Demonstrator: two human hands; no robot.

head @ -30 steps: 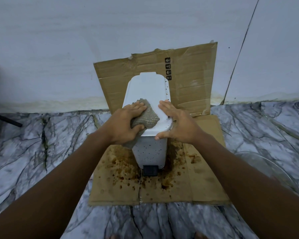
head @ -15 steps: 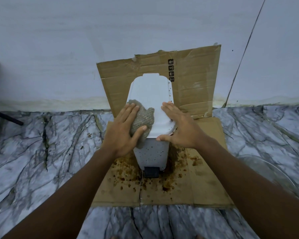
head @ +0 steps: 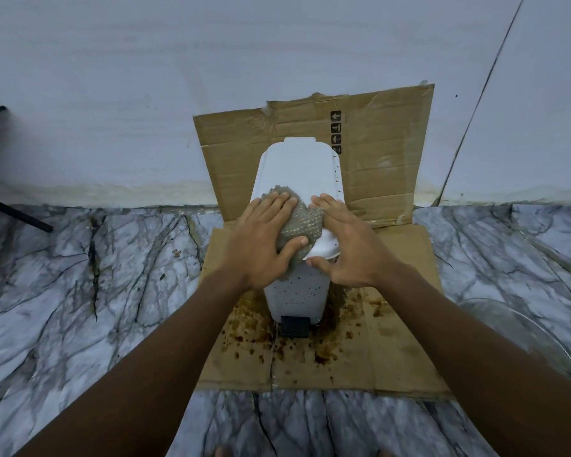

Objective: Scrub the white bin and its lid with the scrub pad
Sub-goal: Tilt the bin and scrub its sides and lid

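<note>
A small white pedal bin (head: 297,291), speckled with dark spots, stands on stained cardboard in the middle of the head view. Its white lid (head: 297,169) is down. A grey knitted scrub pad (head: 305,222) lies on the near part of the lid. My left hand (head: 257,245) holds the pad, with its fingers flat on top and its thumb pinching the pad's near edge. My right hand (head: 350,249) rests flat on the right side of the lid, fingertips touching the pad and thumb at the lid's front rim.
Flat cardboard (head: 393,351) with brown splatter covers the marble floor under the bin; another sheet (head: 376,159) leans on the wall behind. The black pedal (head: 294,326) sticks out in front. A clear glass bowl (head: 524,331) sits at the right, a dark rod (head: 14,212) at the left.
My left hand has swept the scrub pad across the lid, first to the left edge and now back toward the middle, up against my right fingers. My right hand has stayed on the lid.
</note>
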